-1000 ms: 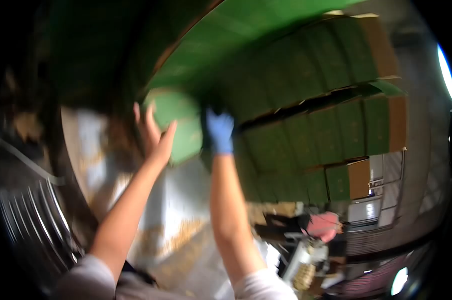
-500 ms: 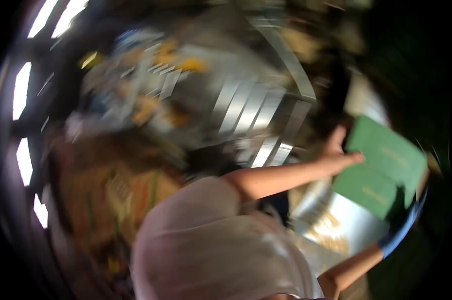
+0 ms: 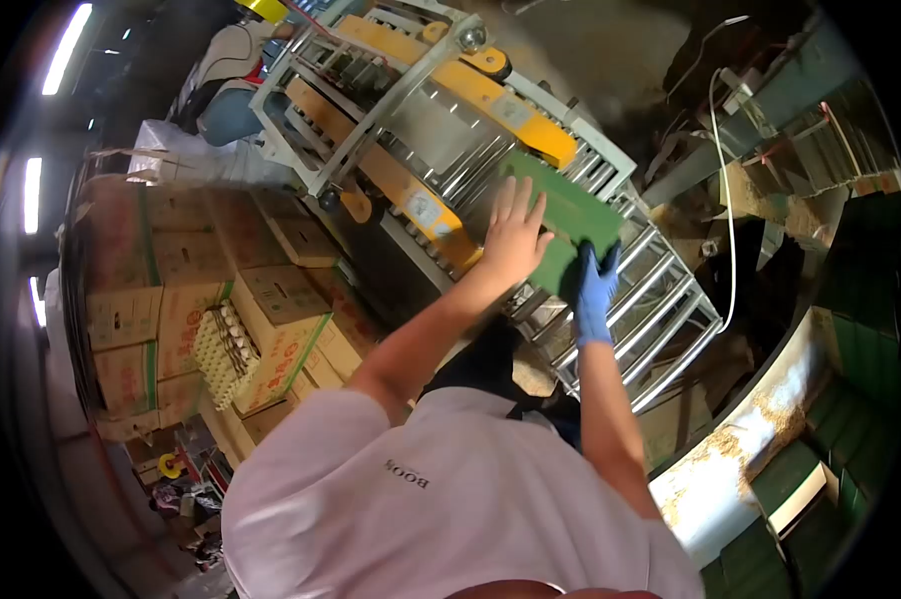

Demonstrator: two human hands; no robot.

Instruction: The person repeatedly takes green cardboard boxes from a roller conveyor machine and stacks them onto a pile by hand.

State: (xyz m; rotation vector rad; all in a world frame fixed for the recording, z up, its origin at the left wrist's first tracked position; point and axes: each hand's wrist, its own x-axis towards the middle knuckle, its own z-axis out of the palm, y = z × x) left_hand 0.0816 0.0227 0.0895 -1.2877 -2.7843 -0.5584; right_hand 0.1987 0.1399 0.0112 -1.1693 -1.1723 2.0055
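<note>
A flat green box [image 3: 576, 207] lies on the metal rollers of a conveyor [image 3: 642, 262], at the mouth of a machine with yellow-orange side guides. My bare left hand [image 3: 515, 238] rests on the box's near left part, fingers stretched out and spread. At the near right corner is my right hand [image 3: 596, 299], in a blue glove. Its thumb lies over the top and its fingers run along the side, holding that corner. The underside of the box is hidden.
Brown cartons [image 3: 186, 240] are stacked on the left, with egg trays [image 3: 226, 349] beside them. The taping-style machine [image 3: 441, 110] stands ahead. A white cable [image 3: 727, 210] hangs right of the rollers. More green boxes [image 3: 850, 399] fill the lower right.
The view was blurred and has turned. The green box, earlier held between both hands over a pale surface at the right, is now on the conveyor rollers. My left hand has flattened onto it.
</note>
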